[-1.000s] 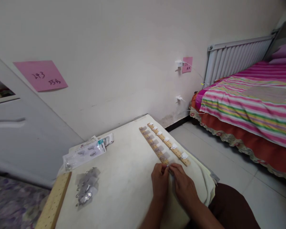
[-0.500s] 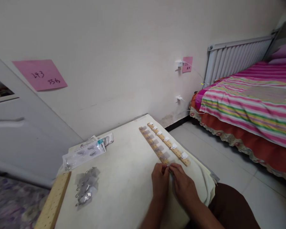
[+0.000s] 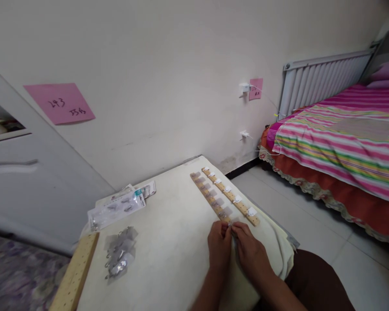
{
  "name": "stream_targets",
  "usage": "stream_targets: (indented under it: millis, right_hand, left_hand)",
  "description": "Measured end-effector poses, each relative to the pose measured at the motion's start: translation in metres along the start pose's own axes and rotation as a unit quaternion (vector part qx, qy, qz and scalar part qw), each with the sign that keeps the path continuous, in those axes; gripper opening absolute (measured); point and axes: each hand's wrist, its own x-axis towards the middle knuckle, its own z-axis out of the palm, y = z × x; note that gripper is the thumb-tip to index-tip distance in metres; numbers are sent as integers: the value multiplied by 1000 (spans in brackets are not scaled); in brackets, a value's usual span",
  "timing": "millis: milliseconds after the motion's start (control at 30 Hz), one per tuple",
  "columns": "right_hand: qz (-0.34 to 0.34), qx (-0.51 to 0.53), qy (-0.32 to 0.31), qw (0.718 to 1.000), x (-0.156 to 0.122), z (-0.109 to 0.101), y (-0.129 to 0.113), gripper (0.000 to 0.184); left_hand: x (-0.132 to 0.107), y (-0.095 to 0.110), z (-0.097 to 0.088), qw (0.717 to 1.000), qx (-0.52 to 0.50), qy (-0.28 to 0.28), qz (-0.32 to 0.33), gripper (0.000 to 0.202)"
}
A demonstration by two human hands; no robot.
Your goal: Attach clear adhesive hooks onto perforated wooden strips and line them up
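Note:
My left hand point(image 3: 219, 242) and my right hand point(image 3: 248, 244) meet at the near end of a wooden strip with holes point(image 3: 205, 188). Fingers of both hands are pinched together there. A small shiny piece shows between the fingertips, too small to name. Along this strip sit several clear plastic tabs with small metal parts. To its right lies a second wooden strip point(image 3: 243, 209), bearing several white tags point(image 3: 237, 199) in a row. On the table's left side rests a pile of clear plastic pieces with metal rings point(image 3: 120, 255).
Flat plastic packages point(image 3: 118, 207) lie at the table's back left. A thicker wooden board with holes point(image 3: 76, 272) lines the left edge of the cloth-covered table point(image 3: 168, 242). Behind is a wall; at the right stands a bed point(image 3: 343, 142). My knee point(image 3: 314, 280) is beside the table.
The view has shifted very slightly, moving everything a little to the right. Both hands stay pinched at the same end of the strip.

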Motion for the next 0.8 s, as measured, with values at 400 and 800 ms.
stream_targets:
  millis: [400,800]
  right_hand:
    - [22,31,5,999,1,-11,-4,37]
    - [-76,193,-134,969,-18,-8,-43,21]
  left_hand:
    - [-3,4,-4,999,-50,0,-18,10]
    - [-33,-6,-43,993,-92,43,-64,22]
